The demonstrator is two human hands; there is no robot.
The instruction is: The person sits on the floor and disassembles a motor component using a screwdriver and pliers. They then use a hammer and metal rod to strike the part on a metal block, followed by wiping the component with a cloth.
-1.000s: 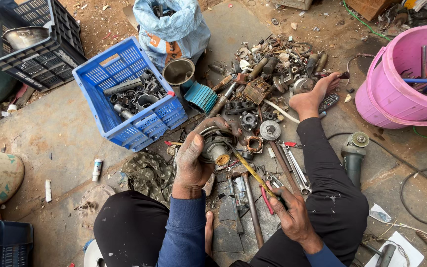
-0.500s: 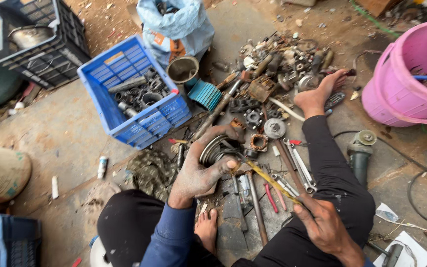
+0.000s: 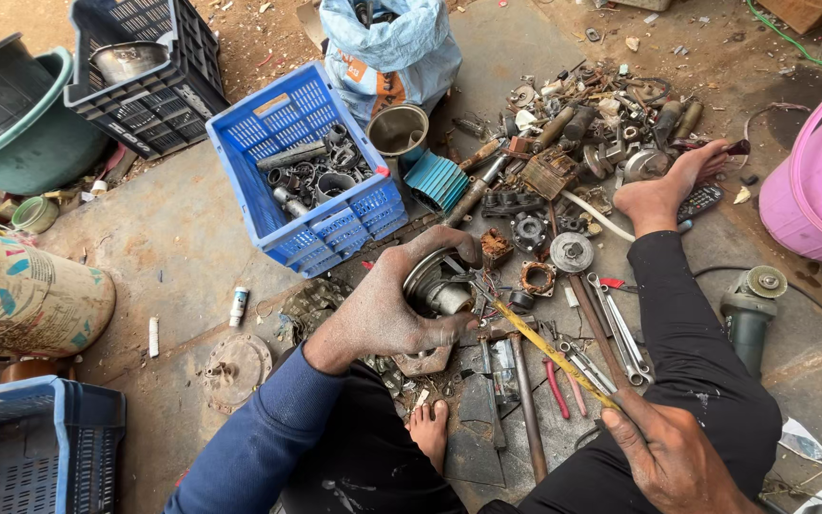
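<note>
Your blue crate (image 3: 268, 205) sits at upper centre, a black crate (image 3: 159, 71) and green tub (image 3: 40, 152) at upper left, a pink bucket (image 3: 820, 181) at right. Your sleeve (image 3: 259, 443) is blue, trousers (image 3: 706, 381) black, screwdriver (image 3: 549, 352) yellow.

Dull greasy metal motor part (image 3: 435, 290); glossy blue plastic crate (image 3: 311, 167) (rough concrete floor (image 3: 173, 247)).

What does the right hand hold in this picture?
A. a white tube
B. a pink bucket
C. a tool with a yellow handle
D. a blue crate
C: the right hand grips a long tool with a yellow handle, whose tip reaches the round metal part under the left hand.
</note>
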